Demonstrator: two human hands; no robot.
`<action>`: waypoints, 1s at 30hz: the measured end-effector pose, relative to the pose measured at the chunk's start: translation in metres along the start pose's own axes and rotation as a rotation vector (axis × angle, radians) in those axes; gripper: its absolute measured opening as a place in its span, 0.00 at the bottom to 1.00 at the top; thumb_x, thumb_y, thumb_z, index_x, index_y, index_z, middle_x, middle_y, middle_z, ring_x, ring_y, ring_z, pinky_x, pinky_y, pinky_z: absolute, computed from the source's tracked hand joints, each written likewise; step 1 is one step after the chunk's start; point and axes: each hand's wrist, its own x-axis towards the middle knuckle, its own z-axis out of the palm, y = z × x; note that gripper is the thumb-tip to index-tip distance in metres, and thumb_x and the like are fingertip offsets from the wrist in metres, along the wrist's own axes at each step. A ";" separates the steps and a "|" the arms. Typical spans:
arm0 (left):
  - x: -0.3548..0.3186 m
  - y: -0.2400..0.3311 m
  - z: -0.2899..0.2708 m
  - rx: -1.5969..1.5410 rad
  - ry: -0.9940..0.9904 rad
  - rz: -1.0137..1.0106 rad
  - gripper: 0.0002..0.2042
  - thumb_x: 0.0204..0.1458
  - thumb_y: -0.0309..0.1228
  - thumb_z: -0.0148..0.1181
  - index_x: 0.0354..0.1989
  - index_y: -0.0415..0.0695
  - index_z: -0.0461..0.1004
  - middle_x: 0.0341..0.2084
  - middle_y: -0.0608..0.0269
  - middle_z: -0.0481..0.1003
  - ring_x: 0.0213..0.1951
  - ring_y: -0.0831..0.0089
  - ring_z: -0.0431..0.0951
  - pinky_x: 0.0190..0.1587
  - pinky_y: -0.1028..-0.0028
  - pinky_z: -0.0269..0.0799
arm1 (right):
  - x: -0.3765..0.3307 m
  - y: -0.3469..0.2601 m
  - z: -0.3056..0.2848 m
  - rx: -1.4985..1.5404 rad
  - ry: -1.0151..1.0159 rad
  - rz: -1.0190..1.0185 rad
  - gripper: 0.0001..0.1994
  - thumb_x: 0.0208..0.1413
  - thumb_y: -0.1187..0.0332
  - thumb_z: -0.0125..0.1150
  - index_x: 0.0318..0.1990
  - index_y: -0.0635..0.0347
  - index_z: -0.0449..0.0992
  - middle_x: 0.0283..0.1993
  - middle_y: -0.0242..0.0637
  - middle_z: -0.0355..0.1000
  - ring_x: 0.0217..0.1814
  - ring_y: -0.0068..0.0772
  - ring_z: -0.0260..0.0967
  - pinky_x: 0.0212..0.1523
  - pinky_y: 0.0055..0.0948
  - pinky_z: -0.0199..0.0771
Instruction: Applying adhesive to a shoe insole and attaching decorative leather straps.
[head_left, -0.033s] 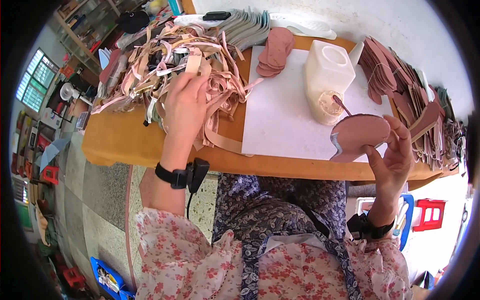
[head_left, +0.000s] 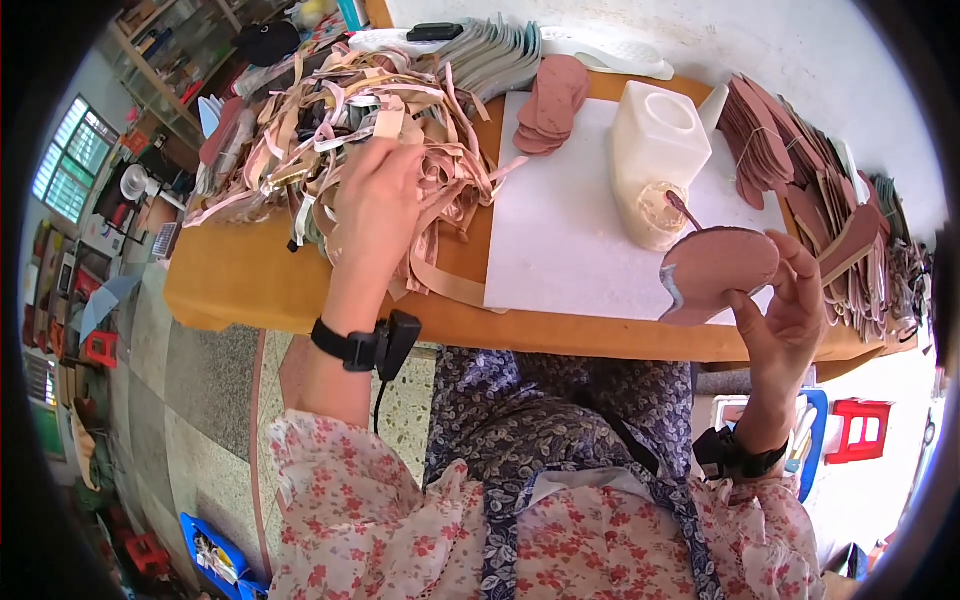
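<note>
The left hand (head_left: 378,200) reaches forward over the surface (head_left: 260,285), forearm stretched out from the lower edge, back of the hand up, a dark wrist strap with a small device (head_left: 365,343) on the wrist. Its fingers are curled down into the heap of tan and pink strips (head_left: 340,120) at the far left corner; the grip is together on a pale strip end near the fingertips. The right hand (head_left: 785,315) is raised upright at the near right edge, wrist bent, palm turned toward the person. Its grip is clamped on a brown sole-shaped piece (head_left: 715,270), thumb on the near face, fingers behind the rim. Just beyond stands a white plastic jug (head_left: 655,150) with a cut opening, on a white sheet (head_left: 565,240).
</note>
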 end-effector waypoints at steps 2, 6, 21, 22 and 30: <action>0.014 0.005 0.008 0.047 -0.042 0.131 0.08 0.51 0.21 0.57 0.38 0.41 0.79 0.36 0.59 0.77 0.42 0.59 0.74 0.46 0.65 0.70 | -0.001 0.000 0.001 0.009 0.005 0.015 0.30 0.41 0.86 0.66 0.56 0.69 0.67 0.50 0.40 0.71 0.50 0.26 0.72 0.58 0.30 0.66; 0.025 0.000 0.033 0.087 -0.132 0.208 0.08 0.51 0.22 0.56 0.39 0.40 0.78 0.37 0.59 0.76 0.45 0.59 0.73 0.49 0.65 0.68 | -0.001 -0.003 0.002 -0.024 0.011 0.017 0.29 0.41 0.86 0.66 0.56 0.68 0.68 0.50 0.39 0.71 0.50 0.26 0.72 0.58 0.29 0.66; 0.038 -0.003 0.035 0.203 -0.435 0.056 0.05 0.51 0.28 0.58 0.32 0.43 0.79 0.34 0.58 0.75 0.42 0.58 0.73 0.46 0.63 0.68 | -0.002 0.002 -0.002 -0.028 0.013 0.059 0.28 0.43 0.84 0.67 0.56 0.67 0.69 0.46 0.36 0.72 0.48 0.24 0.72 0.56 0.27 0.65; 0.039 -0.005 0.032 0.137 -0.411 0.004 0.05 0.52 0.28 0.58 0.32 0.42 0.78 0.33 0.57 0.75 0.41 0.57 0.74 0.45 0.63 0.68 | -0.002 0.002 -0.002 -0.027 0.016 0.061 0.28 0.43 0.84 0.67 0.56 0.67 0.69 0.46 0.36 0.72 0.48 0.24 0.72 0.56 0.27 0.65; 0.049 0.004 0.014 -0.064 -0.276 -0.182 0.07 0.54 0.24 0.54 0.40 0.39 0.75 0.32 0.54 0.80 0.32 0.61 0.80 0.37 0.68 0.73 | -0.001 0.002 -0.002 -0.002 0.016 0.053 0.27 0.43 0.84 0.67 0.55 0.66 0.69 0.46 0.35 0.74 0.47 0.23 0.72 0.56 0.27 0.66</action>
